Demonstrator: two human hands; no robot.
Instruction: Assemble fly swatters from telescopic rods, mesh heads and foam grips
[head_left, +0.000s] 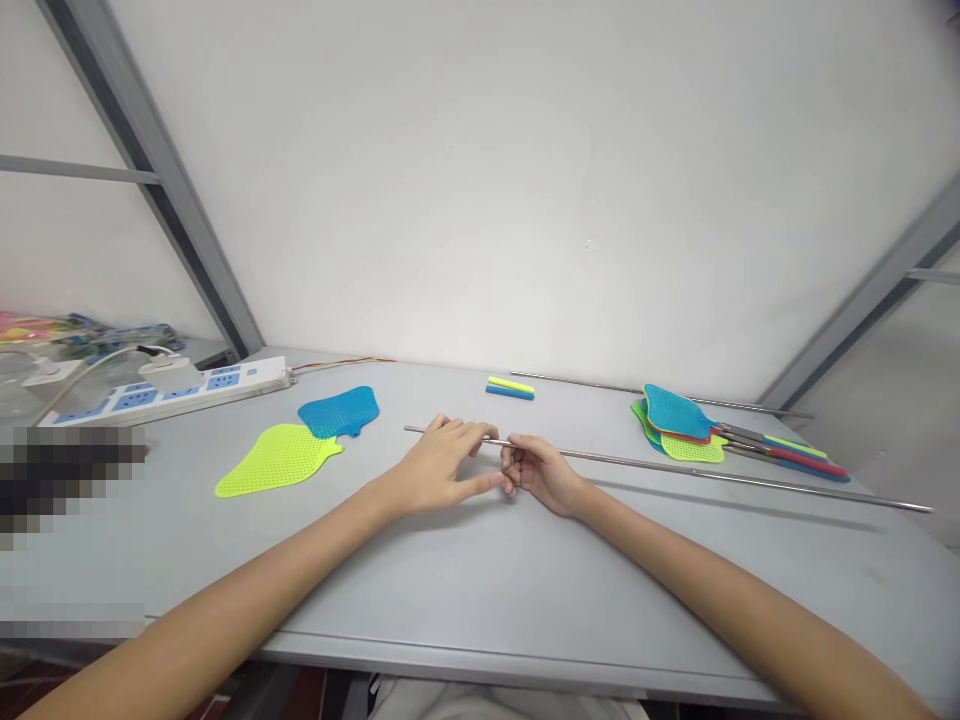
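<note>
Pinching the rod (645, 464), right hand (549, 474); left hand (439, 467) drapes over it, grip unclear! Looks light, stiff, slick: best held mid-length.

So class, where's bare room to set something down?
Free grey tabletop: between left hand, right hand and front edge; between blue perforated paddle and short yellow and blue tubes. Crowded: right side, with stacked multicoloured mesh swatters and silver metal rods.
</note>
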